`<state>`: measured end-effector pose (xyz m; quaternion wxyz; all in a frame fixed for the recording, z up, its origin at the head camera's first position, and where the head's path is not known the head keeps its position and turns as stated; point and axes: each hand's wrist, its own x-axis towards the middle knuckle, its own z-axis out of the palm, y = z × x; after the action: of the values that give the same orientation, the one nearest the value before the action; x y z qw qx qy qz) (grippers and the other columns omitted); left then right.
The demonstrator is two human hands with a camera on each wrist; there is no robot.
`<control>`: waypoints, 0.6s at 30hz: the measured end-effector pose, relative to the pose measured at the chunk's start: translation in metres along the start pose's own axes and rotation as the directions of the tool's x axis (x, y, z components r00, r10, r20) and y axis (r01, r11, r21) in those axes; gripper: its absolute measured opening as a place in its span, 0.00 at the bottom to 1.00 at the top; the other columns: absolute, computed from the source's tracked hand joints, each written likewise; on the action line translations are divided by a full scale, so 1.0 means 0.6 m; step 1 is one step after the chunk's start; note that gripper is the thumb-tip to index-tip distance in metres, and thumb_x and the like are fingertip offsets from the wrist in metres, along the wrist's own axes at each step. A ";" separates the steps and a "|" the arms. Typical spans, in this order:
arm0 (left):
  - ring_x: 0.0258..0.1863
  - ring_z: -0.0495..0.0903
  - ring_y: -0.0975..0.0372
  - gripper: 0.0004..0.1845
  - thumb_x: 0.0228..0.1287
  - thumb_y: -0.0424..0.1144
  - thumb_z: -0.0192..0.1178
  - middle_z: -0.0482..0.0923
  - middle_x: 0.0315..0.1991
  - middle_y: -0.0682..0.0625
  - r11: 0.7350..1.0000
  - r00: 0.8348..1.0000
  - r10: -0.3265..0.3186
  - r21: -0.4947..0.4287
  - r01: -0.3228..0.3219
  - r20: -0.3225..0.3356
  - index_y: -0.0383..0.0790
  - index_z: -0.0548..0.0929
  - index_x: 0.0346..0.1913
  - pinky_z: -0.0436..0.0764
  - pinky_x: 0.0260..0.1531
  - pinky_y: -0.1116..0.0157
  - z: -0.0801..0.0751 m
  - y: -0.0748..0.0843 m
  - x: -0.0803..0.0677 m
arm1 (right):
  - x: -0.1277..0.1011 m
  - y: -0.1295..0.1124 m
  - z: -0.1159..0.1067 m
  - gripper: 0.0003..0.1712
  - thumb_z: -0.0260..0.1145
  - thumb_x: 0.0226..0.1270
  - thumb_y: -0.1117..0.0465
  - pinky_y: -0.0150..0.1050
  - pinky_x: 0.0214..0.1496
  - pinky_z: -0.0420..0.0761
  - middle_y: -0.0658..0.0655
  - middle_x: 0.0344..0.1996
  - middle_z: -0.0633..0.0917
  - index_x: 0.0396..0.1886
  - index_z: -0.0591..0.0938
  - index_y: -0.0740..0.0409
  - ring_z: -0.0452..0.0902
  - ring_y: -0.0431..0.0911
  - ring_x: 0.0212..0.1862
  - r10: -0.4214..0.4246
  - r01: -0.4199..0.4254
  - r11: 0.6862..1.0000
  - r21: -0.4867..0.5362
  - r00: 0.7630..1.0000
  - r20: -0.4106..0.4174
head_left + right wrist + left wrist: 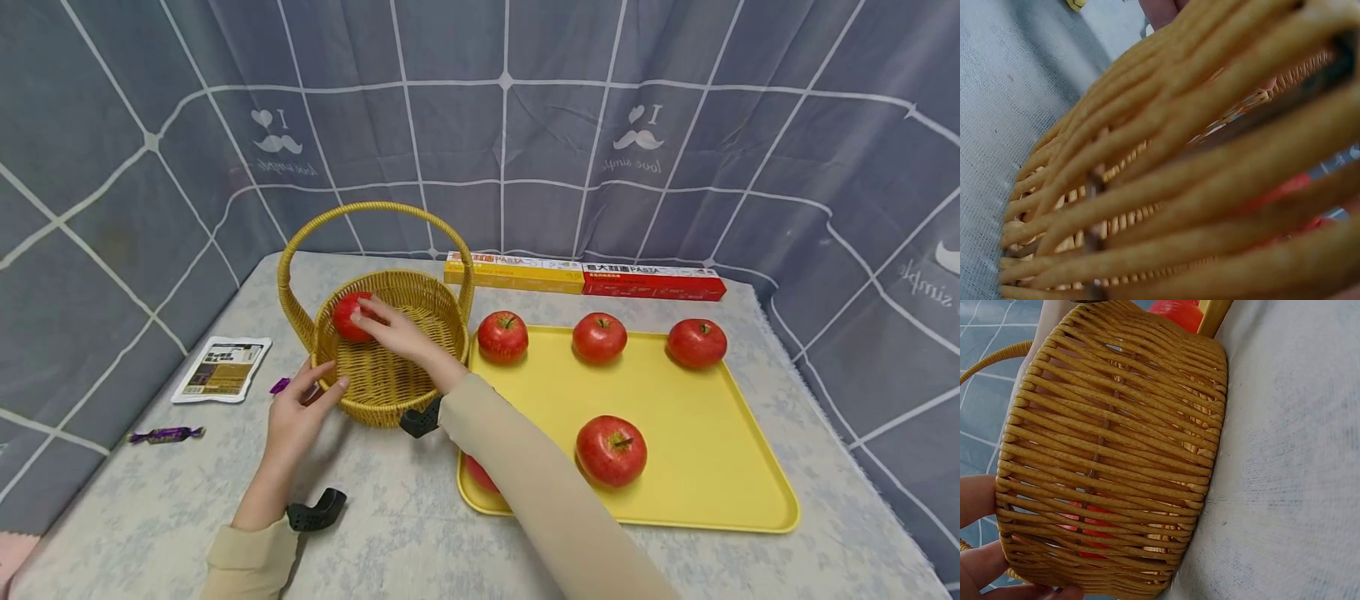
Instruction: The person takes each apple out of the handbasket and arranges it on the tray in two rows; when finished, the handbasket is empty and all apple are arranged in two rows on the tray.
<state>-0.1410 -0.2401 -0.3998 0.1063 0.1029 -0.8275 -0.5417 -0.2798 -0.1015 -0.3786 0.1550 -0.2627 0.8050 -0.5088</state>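
Wicker basket (386,354) stands on the cloth-covered table (390,517), just left of the yellow tray (697,450). The right hand (397,329) reaches over the rim into the basket, its fingers laid on a red apple (348,317) that sits against the far left inner wall; whether the fingers truly curl round the fruit or only rest on it is hard to tell from the head view. The left hand (296,412) is at the basket's near left side, fingers fairly straight, thumb touching the woven wall. In the left wrist view the apple (1088,528) shows red through the weave. Four more apples (611,450) lie in plain sight on the tray, a fifth partly hidden under the right sleeve. Two pasta boxes (585,277) lie behind the tray. A packet (222,369) and a purple sweet (167,434) lie left of the basket.
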 end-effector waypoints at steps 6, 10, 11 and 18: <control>0.69 0.56 0.55 0.28 0.63 0.44 0.61 0.52 0.72 0.47 1.000 1.000 0.013 0.005 -0.013 -0.009 0.32 0.72 0.62 0.66 0.62 0.57 0.001 0.001 0.000 | -0.004 -0.002 -0.001 0.32 0.45 0.74 0.42 0.49 0.70 0.57 0.56 0.70 0.61 0.73 0.59 0.48 0.53 0.51 0.71 0.006 -0.012 0.990 -0.138 0.999 -0.043; 0.69 0.56 0.54 0.28 0.63 0.44 0.61 0.52 0.72 0.47 1.000 1.000 0.014 0.011 -0.014 -0.008 0.32 0.72 0.62 0.66 0.62 0.57 0.001 0.002 -0.001 | -0.005 0.001 0.002 0.32 0.47 0.72 0.40 0.50 0.63 0.67 0.59 0.65 0.67 0.72 0.61 0.45 0.65 0.52 0.64 0.024 -0.043 0.976 -0.214 0.996 -0.089; 0.69 0.56 0.54 0.28 0.63 0.44 0.61 0.52 0.72 0.47 1.000 1.000 0.013 0.012 -0.013 -0.007 0.32 0.72 0.62 0.66 0.62 0.57 0.001 0.002 -0.001 | -0.005 0.002 0.003 0.32 0.47 0.72 0.40 0.49 0.62 0.69 0.60 0.64 0.67 0.71 0.62 0.45 0.66 0.52 0.62 0.031 -0.050 0.974 -0.219 0.995 -0.090; 0.68 0.56 0.53 0.28 0.63 0.45 0.61 0.51 0.72 0.47 1.000 1.000 0.013 0.009 -0.013 -0.004 0.32 0.72 0.62 0.66 0.62 0.56 0.001 0.001 -0.001 | -0.003 0.005 0.005 0.31 0.53 0.70 0.42 0.50 0.65 0.64 0.59 0.68 0.61 0.69 0.67 0.47 0.58 0.52 0.68 0.044 -0.050 0.979 -0.197 0.998 -0.036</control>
<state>-0.1409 -0.2391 -0.3994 0.1110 0.0993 -0.8303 -0.5370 -0.2776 -0.1019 -0.3825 0.1277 -0.2496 0.8599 -0.4265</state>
